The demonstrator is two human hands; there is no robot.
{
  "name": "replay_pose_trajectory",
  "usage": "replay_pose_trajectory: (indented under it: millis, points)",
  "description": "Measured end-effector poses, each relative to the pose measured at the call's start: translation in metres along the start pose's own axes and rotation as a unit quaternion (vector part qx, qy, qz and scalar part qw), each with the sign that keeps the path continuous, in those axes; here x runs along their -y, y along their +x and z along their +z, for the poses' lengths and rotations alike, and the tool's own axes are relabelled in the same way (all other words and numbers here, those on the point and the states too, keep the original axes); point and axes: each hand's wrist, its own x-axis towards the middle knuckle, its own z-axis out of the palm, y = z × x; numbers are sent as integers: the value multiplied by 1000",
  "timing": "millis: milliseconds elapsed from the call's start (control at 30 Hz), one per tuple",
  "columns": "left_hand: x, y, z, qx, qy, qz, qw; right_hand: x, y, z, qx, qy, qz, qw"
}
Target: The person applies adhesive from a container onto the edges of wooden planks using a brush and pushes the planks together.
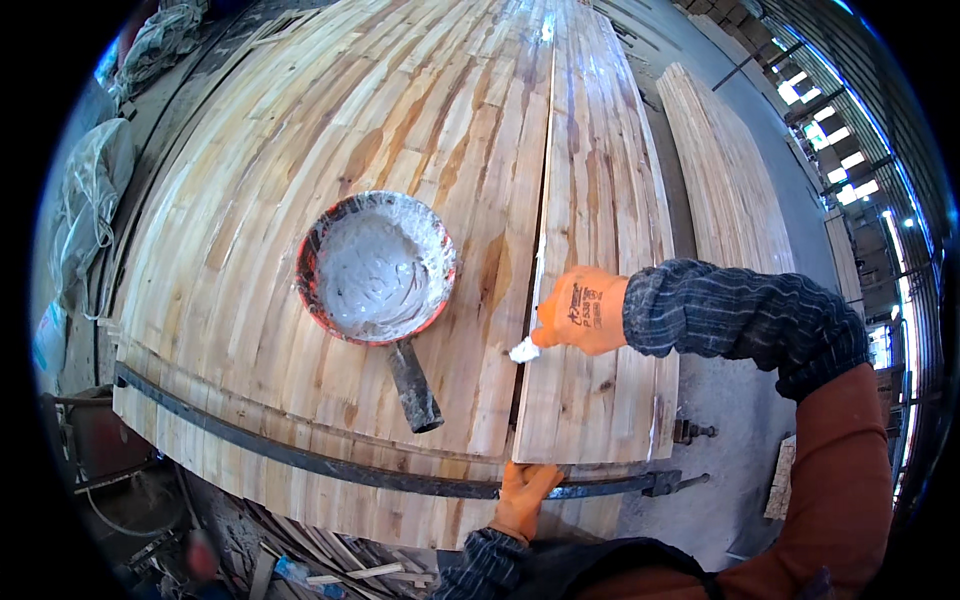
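1. Presently, the two hands are apart. The right hand (pixel 582 312) is closed around a white-coated piece (pixel 524 350), at the gap (pixel 542 200) between the wide panel (pixel 240 300) and the narrow panel (pixel 590 400). The left hand (pixel 526 490) is nearer to the body, at the bar clamp (pixel 600 489); I cannot tell if it grips.
2. Possibly white paste (pixel 372 270) could drip on the boards, if the white-coated piece carries too much of it.
3. The pan (pixel 303 275) lies left of the right hand, and its handle (pixel 413 385) points toward the body. A sleeve catching this handle might turn the pan.
4. The left fingers could be pinched, if the narrow panel shifts against the bar clamp.
5. Ahead of the right hand, the boards give long open room. To its right, the panel edge comes soon, then floor (pixel 720 420) and stacked planks (pixel 720 180).
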Motion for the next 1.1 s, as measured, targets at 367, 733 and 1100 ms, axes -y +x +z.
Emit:
replay_pose_trajectory:
  millis: [367, 733, 1100]
  points:
    - [5, 3, -9, 31, 31, 14, 999, 4, -19, 51, -181, 348, 107, 913]
    - [16, 4, -12, 11, 69, 36, 997, -18, -2, 51, 71, 508, 380, 770]
    - [14, 11, -10, -56, -3, -18, 998, -17, 16, 14, -131, 79, 257, 954]
